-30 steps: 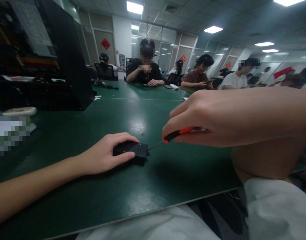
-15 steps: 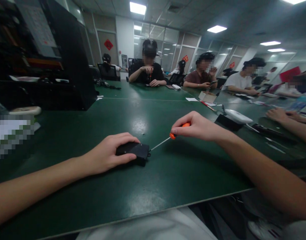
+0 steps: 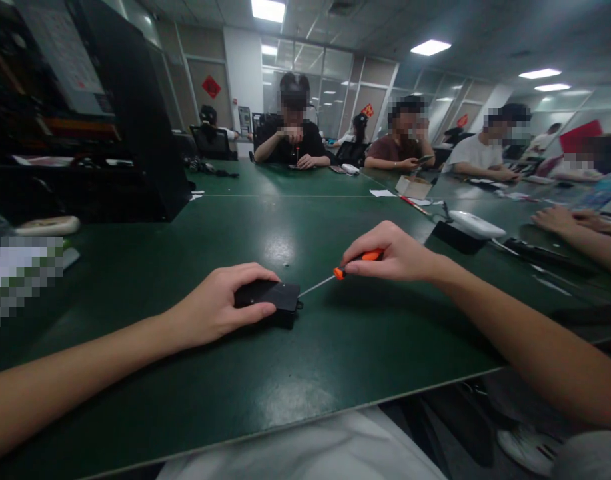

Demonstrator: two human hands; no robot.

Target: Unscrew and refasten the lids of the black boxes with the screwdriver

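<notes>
Near the middle of the green table [image 3: 195, 400], my left hand [image 3: 220, 307] is closed round a flat black box [image 3: 280, 297], thumb on the near side and fingers over the far side. A small loop sticks out of the box's right end. In my right hand [image 3: 385, 250] is a screwdriver [image 3: 368, 257] with an orange and black handle, pinched between thumb and fingers. Its thin shaft slants down to the left, and the tip meets the right end of the box near the loop. Whether the tip sits in a screw or hole is too small to tell.
A large black cabinet [image 3: 135, 120] stands at the left. To the right lie a white device with a cable [image 3: 475, 225], a black block [image 3: 455, 238] and a small open carton [image 3: 414, 187]. Several people sit round the table; one opposite [image 3: 292, 133] holds a screwdriver.
The screwdriver handle has shifted slightly left in the picture, with more of it showing, and my right-hand grip has altered a little. The black box stays in my left hand.
</notes>
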